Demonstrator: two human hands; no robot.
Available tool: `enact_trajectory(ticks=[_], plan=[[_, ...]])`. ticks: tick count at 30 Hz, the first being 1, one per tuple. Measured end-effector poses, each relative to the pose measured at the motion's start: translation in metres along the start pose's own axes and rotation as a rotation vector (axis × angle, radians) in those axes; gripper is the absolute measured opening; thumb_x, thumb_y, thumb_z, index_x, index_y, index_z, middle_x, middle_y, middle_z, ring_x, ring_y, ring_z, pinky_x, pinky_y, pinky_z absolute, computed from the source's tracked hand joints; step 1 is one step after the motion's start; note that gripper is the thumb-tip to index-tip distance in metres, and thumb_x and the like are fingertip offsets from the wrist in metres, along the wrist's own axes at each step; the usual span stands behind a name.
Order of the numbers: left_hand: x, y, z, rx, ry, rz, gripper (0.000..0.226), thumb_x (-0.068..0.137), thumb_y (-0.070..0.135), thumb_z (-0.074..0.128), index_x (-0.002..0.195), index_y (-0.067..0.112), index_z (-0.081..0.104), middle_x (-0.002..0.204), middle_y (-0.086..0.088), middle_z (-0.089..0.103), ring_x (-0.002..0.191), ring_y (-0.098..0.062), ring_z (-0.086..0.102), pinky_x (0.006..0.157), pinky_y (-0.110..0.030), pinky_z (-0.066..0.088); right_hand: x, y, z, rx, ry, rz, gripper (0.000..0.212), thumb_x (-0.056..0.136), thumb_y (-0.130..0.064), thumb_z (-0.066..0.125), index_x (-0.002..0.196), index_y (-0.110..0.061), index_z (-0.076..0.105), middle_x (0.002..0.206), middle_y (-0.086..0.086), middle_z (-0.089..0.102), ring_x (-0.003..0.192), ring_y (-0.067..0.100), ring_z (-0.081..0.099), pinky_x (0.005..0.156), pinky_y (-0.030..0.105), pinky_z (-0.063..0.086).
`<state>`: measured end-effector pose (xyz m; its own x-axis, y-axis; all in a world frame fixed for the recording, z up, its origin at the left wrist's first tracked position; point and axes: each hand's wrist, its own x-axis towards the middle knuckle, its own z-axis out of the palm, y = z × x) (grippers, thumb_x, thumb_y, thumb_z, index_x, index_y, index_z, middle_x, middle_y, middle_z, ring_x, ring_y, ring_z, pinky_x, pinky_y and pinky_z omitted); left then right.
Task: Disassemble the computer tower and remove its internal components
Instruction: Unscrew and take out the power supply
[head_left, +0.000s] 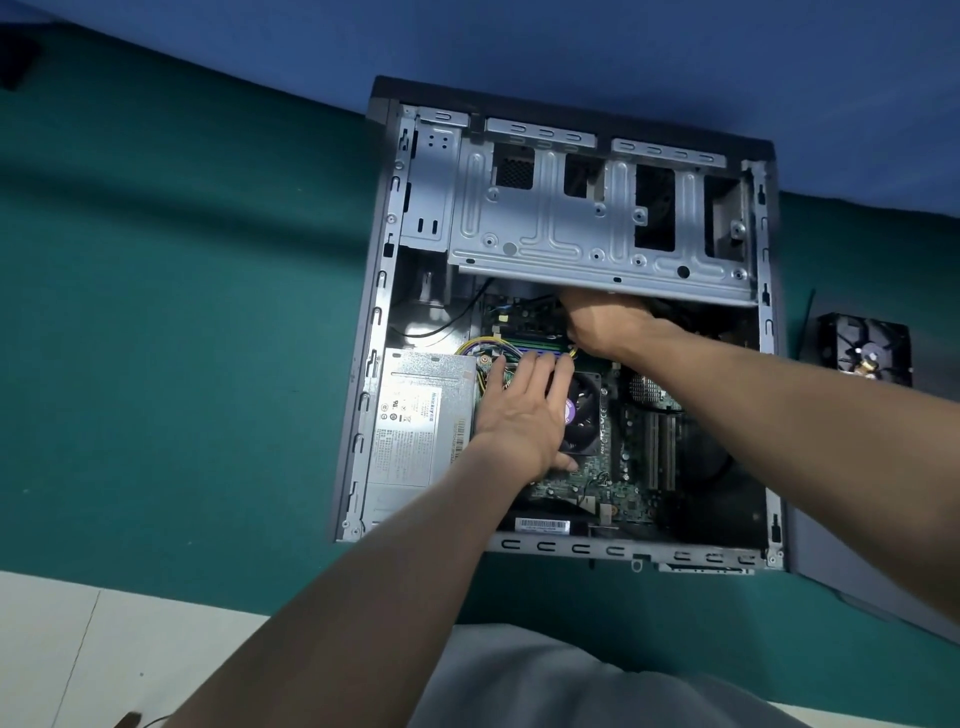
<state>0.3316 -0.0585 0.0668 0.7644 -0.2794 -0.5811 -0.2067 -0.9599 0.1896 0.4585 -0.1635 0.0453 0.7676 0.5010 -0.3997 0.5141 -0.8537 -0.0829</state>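
With its side panel off and its open side up, the computer tower (561, 322) lies flat on the green surface (182, 338), which puts every internal part within reach from above. Motherboard (613, 483) sits low in the case; power supply (415, 421) fills the left bay; the drive cage (597, 223) spans the far end.

Left hand (524, 415) — spread flat, fingers extended, palm down over the edge of the CPU fan (584, 410) and the yellow-and-black wire bundle (483, 353). It grips nothing; likely bracing the board or holding cables aside.

Right hand (608, 327) — reaches in under the lip of the drive cage, fingers curled down near the memory slots (530, 349). Fingertips hidden behind the knuckles, so I cannot tell what it holds, if anything. Probably working a connector or a clip there.

Outside the case, to the right and well apart, a hard drive (865, 348) rests on the surface beside a black cable tie (807, 322) — one component apparently already out. Power supply, fan and board remain seated, so most of the stripping is yet to do.
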Motion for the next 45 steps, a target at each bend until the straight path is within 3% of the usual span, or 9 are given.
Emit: enact_trajectory(ticks=[3, 6, 12, 17, 24, 30, 36, 41, 45], plan=[[0.0, 0.0, 0.0, 0.01, 0.004, -0.003, 0.118, 0.08, 0.07, 0.054, 0.149, 0.008, -0.02, 0.159, -0.009, -0.006, 0.147, -0.027, -0.006, 0.118, -0.049, 0.0, 0.001, 0.001, 0.003, 0.007, -0.001, -0.017, 0.038, 0.082, -0.004, 0.054, 0.12, -0.005, 0.047, 0.109, 0.019, 0.057, 0.087, 0.034, 0.056, 0.069, 0.035, 0.044], [0.001, -0.001, 0.0, -0.001, 0.004, -0.007, 0.118, 0.08, 0.07, 0.054, 0.149, 0.009, -0.02, 0.159, -0.009, -0.006, 0.147, -0.027, -0.006, 0.118, -0.049, 0.0, 0.007, 0.01, -0.001, 0.031, -0.144, -0.002, 0.041, 0.088, -0.011, 0.049, 0.128, -0.014, 0.04, 0.126, 0.015, 0.05, 0.11, 0.034, 0.051, 0.091, 0.039, 0.04], [0.002, 0.0, 0.002, 0.001, 0.0, -0.009, 0.118, 0.081, 0.069, 0.054, 0.149, 0.009, -0.021, 0.159, -0.008, -0.006, 0.147, -0.026, -0.007, 0.118, -0.05, 0.0, -0.003, -0.003, 0.005, 0.022, 0.019, 0.012, 0.037, 0.08, -0.004, 0.054, 0.117, -0.005, 0.049, 0.106, 0.018, 0.055, 0.095, 0.039, 0.057, 0.072, 0.037, 0.045], [0.001, -0.001, 0.002, -0.01, 0.01, -0.008, 0.117, 0.08, 0.069, 0.056, 0.149, 0.009, -0.019, 0.159, -0.008, -0.005, 0.147, -0.026, -0.005, 0.118, -0.049, 0.0, 0.006, 0.015, 0.001, 0.09, -0.234, 0.098, 0.039, 0.093, -0.02, 0.044, 0.132, -0.015, 0.04, 0.137, 0.013, 0.045, 0.121, 0.03, 0.046, 0.098, 0.037, 0.035], [0.0, 0.0, -0.001, 0.001, 0.012, -0.004, 0.117, 0.081, 0.068, 0.055, 0.149, 0.008, -0.019, 0.159, -0.009, -0.004, 0.147, -0.026, -0.004, 0.118, -0.049, 0.0, 0.003, 0.0, -0.001, 0.069, -0.121, 0.096, 0.034, 0.088, -0.019, 0.052, 0.121, -0.016, 0.044, 0.117, 0.013, 0.053, 0.1, 0.033, 0.054, 0.084, 0.037, 0.045], [-0.001, 0.0, -0.001, -0.003, 0.014, -0.002, 0.117, 0.081, 0.069, 0.055, 0.149, 0.009, -0.018, 0.159, -0.009, -0.004, 0.147, -0.026, -0.004, 0.118, -0.049, 0.001, -0.001, -0.007, -0.004, 0.052, 0.038, 0.027, 0.013, 0.088, -0.005, 0.042, 0.099, -0.012, 0.047, 0.099, 0.015, 0.057, 0.08, 0.026, 0.048, 0.071, 0.033, 0.036], [-0.001, 0.0, 0.0, -0.008, 0.018, -0.008, 0.117, 0.08, 0.068, 0.057, 0.15, 0.01, -0.017, 0.158, -0.009, -0.001, 0.146, -0.027, -0.002, 0.119, -0.049, 0.001, 0.006, 0.006, -0.004, -0.049, -0.157, 0.036, 0.034, 0.095, -0.025, 0.039, 0.126, -0.011, 0.047, 0.133, 0.016, 0.048, 0.119, 0.033, 0.047, 0.101, 0.039, 0.037], [0.001, 0.0, 0.0, -0.004, 0.026, -0.01, 0.117, 0.08, 0.068, 0.057, 0.15, 0.009, -0.017, 0.158, -0.009, -0.001, 0.147, -0.026, -0.003, 0.118, -0.049, 0.0, 0.0, -0.007, 0.0, 0.057, -0.034, 0.088, 0.03, 0.088, -0.007, 0.047, 0.118, -0.007, 0.049, 0.116, 0.018, 0.056, 0.095, 0.033, 0.056, 0.079, 0.036, 0.044], [0.0, 0.0, 0.0, 0.002, 0.012, -0.008, 0.117, 0.08, 0.068, 0.057, 0.149, 0.009, -0.017, 0.157, -0.01, -0.001, 0.146, -0.027, -0.003, 0.118, -0.049, 0.0, -0.001, -0.008, 0.001, 0.1, -0.055, 0.118, 0.034, 0.09, -0.005, 0.046, 0.124, -0.004, 0.047, 0.122, 0.021, 0.054, 0.101, 0.034, 0.055, 0.081, 0.037, 0.043]])
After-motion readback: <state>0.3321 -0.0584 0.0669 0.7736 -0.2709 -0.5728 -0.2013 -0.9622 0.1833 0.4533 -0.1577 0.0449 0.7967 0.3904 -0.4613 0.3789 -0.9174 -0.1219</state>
